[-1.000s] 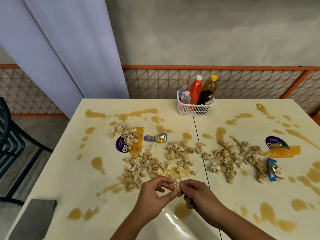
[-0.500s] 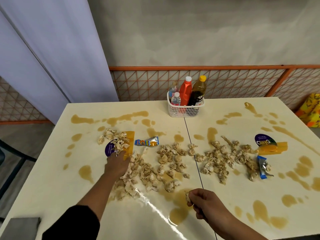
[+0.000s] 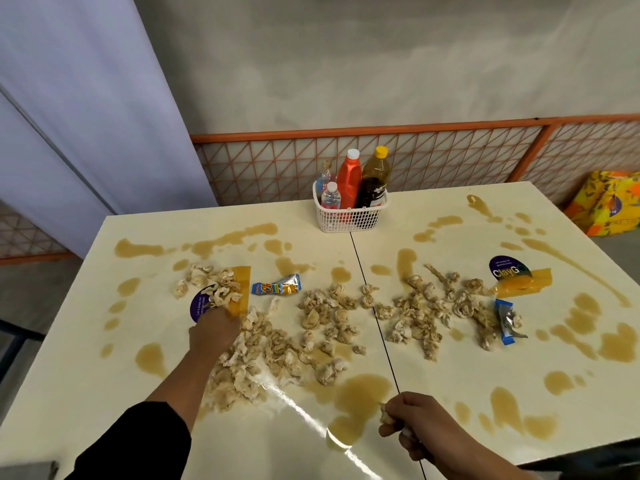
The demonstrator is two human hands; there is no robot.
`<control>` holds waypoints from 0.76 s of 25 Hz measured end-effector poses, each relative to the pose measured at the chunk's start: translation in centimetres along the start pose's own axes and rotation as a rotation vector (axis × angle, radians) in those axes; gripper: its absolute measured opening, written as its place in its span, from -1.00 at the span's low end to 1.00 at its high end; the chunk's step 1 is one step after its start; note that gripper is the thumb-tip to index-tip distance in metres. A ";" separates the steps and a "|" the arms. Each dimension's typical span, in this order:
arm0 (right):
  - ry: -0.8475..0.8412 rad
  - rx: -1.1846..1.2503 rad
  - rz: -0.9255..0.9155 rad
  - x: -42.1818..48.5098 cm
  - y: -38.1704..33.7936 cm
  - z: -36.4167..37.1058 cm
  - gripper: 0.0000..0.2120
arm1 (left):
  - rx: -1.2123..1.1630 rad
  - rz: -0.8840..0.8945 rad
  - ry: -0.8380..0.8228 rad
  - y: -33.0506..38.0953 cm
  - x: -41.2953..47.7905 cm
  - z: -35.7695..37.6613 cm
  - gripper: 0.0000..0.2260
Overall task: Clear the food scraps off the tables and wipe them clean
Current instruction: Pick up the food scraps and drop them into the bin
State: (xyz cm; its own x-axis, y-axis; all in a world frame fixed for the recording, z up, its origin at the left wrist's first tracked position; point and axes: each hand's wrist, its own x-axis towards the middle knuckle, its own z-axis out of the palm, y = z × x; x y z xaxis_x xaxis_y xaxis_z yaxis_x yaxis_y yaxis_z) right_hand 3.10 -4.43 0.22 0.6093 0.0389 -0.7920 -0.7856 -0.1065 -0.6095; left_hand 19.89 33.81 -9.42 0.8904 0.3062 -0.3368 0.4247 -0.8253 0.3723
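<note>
Two cream tables stand pushed together, the left table (image 3: 86,341) and the right table (image 3: 571,410), both blotched with brown liquid. Crumpled beige food scraps (image 3: 277,344) lie in piles across the left table, and more scraps (image 3: 426,317) spread over the right one. My left hand (image 3: 213,332) rests palm down on the left pile's edge, beside a purple sticker (image 3: 199,306); whether its fingers grip any scraps I cannot tell. My right hand (image 3: 412,420) is closed on a small scrap (image 3: 384,412) near the front edge, by a brown puddle (image 3: 360,400).
A white basket (image 3: 349,220) with several bottles stands at the back on the seam. A snack wrapper (image 3: 277,289) lies left of centre and a blue wrapper (image 3: 507,322) on the right table. Another purple sticker (image 3: 507,268) sits further right. A yellow bag (image 3: 609,206) lies on the floor.
My hands have parted: the left hand reached forward to the left pile by the purple sticker, while the right hand drew back toward the front edge with a scrap in it.
</note>
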 end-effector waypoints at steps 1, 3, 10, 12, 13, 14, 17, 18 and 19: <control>0.006 0.007 0.001 0.0 0.0 -0.1 -0.87 | -0.090 0.021 0.073 0.1 -0.8 -0.1 -0.80; 0.005 0.015 -0.022 -0.1 -0.1 -0.4 -0.90 | -0.280 0.049 0.221 0.3 -3.1 -0.4 -0.90; -0.028 0.022 -0.133 -0.6 0.0 -1.7 -0.83 | -0.987 -0.065 0.149 2.5 -12.8 0.2 -0.84; -0.040 0.037 -0.170 -0.8 0.4 -2.5 -0.87 | -1.079 -0.069 0.071 4.0 -15.3 1.3 -0.90; -0.042 0.035 -0.192 -1.0 0.7 -2.9 -0.86 | -1.127 -0.086 0.024 5.0 -16.5 2.0 -0.87; -0.042 0.029 -0.214 -1.2 0.9 -3.3 -0.83 | -1.186 -0.117 -0.031 5.9 -17.6 2.7 -0.82; -0.037 0.018 -0.272 -2.1 1.3 -5.2 -0.73 | -1.421 -0.266 -0.168 8.8 -20.0 4.2 -0.78; -0.028 0.023 -0.285 -2.5 1.3 -6.0 -0.69 | -1.520 -0.324 -0.204 9.8 -20.9 4.4 -0.80; -0.012 0.035 -0.294 -2.9 1.3 -7.0 -0.66 | -1.606 -0.369 -0.227 10.7 -21.7 4.7 -0.82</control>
State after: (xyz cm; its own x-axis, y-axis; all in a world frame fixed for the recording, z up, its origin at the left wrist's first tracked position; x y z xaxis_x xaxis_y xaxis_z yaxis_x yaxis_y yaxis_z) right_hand 1.08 -11.67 2.02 0.8103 0.0752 -0.5811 -0.5786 -0.0546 -0.8138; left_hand 4.32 16.09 -2.18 0.7314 0.1717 -0.6600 0.4459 0.6119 0.6533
